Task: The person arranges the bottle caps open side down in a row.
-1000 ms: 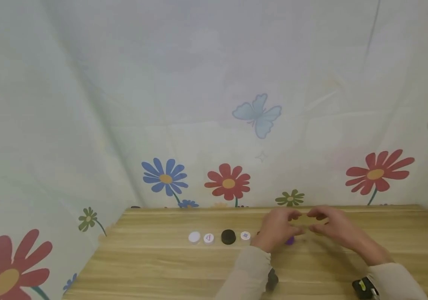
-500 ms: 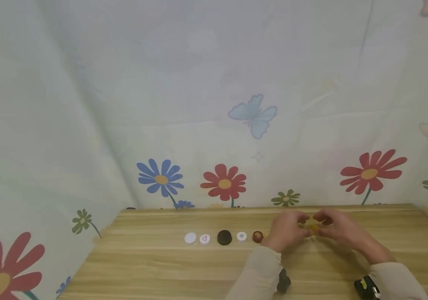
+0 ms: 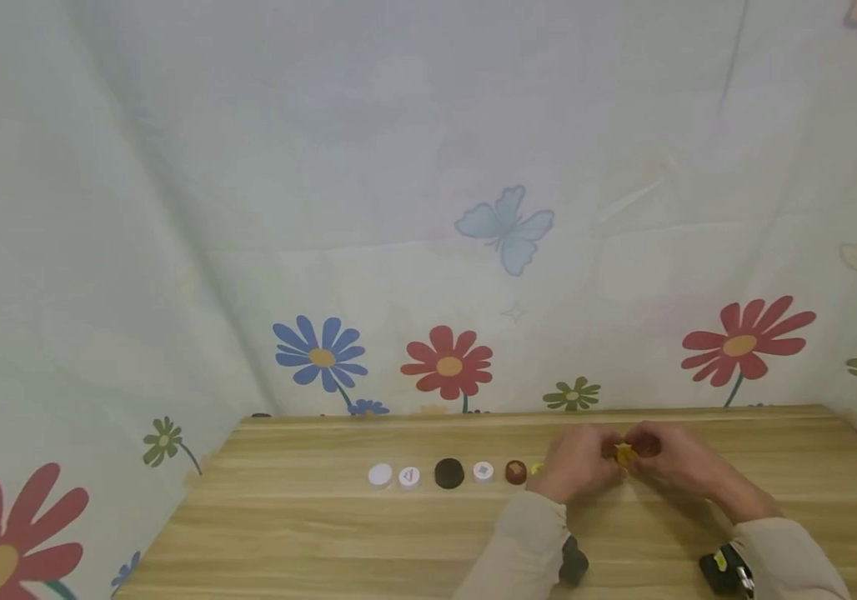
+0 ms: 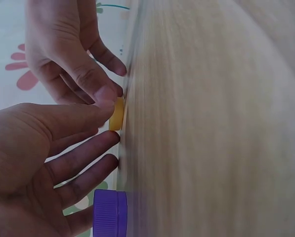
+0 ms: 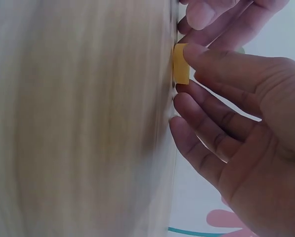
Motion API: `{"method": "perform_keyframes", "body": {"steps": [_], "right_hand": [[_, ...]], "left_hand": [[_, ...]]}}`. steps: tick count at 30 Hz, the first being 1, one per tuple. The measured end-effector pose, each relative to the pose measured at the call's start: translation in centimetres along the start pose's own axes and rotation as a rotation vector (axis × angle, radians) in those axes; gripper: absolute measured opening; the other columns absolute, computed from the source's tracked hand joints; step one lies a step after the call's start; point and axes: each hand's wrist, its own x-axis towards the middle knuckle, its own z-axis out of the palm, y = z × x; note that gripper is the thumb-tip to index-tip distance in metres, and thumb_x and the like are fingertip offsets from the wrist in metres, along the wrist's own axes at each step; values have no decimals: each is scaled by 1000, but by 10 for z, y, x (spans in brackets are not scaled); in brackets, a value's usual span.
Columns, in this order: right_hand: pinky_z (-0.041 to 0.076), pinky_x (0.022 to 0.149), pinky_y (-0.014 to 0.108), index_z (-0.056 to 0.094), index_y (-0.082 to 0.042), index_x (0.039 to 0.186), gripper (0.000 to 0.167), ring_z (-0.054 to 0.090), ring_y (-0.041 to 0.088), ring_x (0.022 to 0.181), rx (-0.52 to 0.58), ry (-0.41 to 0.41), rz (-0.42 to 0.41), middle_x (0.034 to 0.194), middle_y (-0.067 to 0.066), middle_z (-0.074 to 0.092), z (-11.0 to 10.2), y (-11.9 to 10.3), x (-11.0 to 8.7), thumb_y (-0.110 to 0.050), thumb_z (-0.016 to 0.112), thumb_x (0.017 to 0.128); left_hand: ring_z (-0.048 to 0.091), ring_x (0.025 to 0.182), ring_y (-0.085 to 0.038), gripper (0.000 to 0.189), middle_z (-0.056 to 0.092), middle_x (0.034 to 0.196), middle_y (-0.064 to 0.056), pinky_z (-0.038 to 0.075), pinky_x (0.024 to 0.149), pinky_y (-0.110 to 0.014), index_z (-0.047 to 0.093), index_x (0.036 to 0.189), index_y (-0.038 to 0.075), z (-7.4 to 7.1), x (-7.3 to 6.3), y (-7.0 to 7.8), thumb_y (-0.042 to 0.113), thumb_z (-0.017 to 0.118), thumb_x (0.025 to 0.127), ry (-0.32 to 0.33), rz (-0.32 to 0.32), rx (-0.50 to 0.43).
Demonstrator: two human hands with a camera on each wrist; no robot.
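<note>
At the right of the row, my left hand (image 3: 580,462) and right hand (image 3: 676,458) meet around a small yellow bottle cap (image 3: 626,455) at the tabletop. In the right wrist view, my right thumb presses the back of the yellow cap, with fingers around its side. In the left wrist view, my left thumb lies against it and a finger sits at its lower edge. Close below my left hand stands a ridged purple bottle cap (image 4: 109,215), which the hand hides in the head view.
Left of my hands runs a row of caps: white (image 3: 380,476), white with a print (image 3: 409,477), black (image 3: 448,473), white with a blue mark (image 3: 483,472), red-brown (image 3: 515,472), and a partly hidden yellow one (image 3: 538,471). A flowered cloth (image 3: 368,292) backs the wooden table (image 3: 308,533).
Both hands have come together around the yellow bottle cap. My left hand has moved right, uncovering the red-brown cap and covering the purple one. The view has shifted slightly.
</note>
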Motion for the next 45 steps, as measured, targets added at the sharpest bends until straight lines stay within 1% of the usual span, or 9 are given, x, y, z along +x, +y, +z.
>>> {"method": "perform_keyframes", "body": {"steps": [10, 17, 22, 26, 30, 32, 38, 42, 45], "right_hand": [[57, 75, 34, 72, 5, 102, 19, 68, 24, 88, 37, -14, -13, 95, 7, 73, 3, -5, 6, 6, 80, 86], [57, 76, 33, 72, 4, 103, 19, 68, 23, 87, 50, -11, -17, 94, 5, 73, 4, -8, 9, 3, 82, 87], [57, 77, 32, 73, 4, 106, 18, 70, 23, 89, 91, -16, -44, 96, 5, 75, 2, -11, 8, -1, 79, 90], [58, 82, 33, 75, 1, 111, 17, 72, 26, 95, 112, -28, -32, 102, 6, 76, -2, -16, 7, -7, 76, 96], [58, 85, 35, 76, -1, 112, 17, 73, 30, 100, 124, -13, -31, 107, 8, 77, -5, -19, 5, -12, 74, 100], [58, 86, 35, 76, -2, 113, 17, 72, 31, 103, 119, -5, -27, 109, 9, 77, -6, -19, 4, -13, 73, 101], [57, 88, 46, 75, -1, 116, 21, 71, 39, 110, 106, 1, 4, 116, 14, 75, -9, -18, 2, -17, 71, 103], [58, 87, 46, 75, -1, 118, 23, 70, 41, 112, 113, -7, 20, 118, 16, 75, -10, -20, 1, -19, 70, 104], [57, 85, 42, 75, -2, 118, 24, 71, 38, 110, 109, -11, 13, 116, 13, 76, -10, -22, 3, -21, 71, 104]], "left_hand": [[62, 91, 4, 38, 76, 102, 16, 44, 79, -15, 80, 122, 24, -5, -4, -7, 22, 88, 84, 2, 14, -38], [63, 93, 6, 38, 77, 101, 18, 44, 81, -14, 80, 123, 24, -10, -6, -9, 21, 88, 86, 5, -19, -53], [63, 93, 7, 35, 76, 99, 19, 43, 80, -11, 80, 119, 24, -12, -7, -11, 17, 87, 85, 42, -25, -80], [62, 89, 6, 30, 75, 96, 19, 43, 77, -10, 82, 113, 23, -13, -8, -14, 14, 87, 85, 94, -13, -119], [60, 87, 7, 24, 75, 95, 19, 42, 76, -9, 82, 109, 23, -13, -8, -14, 16, 88, 86, 130, -12, -144], [59, 85, 9, 22, 74, 94, 21, 41, 75, -8, 82, 107, 24, -12, -7, -14, 19, 89, 87, 138, -8, -136], [57, 81, 10, 16, 72, 89, 22, 39, 72, -7, 83, 103, 25, -10, -5, -11, 24, 89, 88, 148, -13, -121], [56, 80, 10, 11, 70, 86, 22, 39, 71, -7, 83, 99, 25, -10, -6, -11, 26, 88, 90, 154, -33, -126], [55, 78, 10, 9, 69, 85, 22, 39, 70, -9, 82, 97, 25, -10, -6, -13, 26, 88, 90, 165, -54, -152]]}}
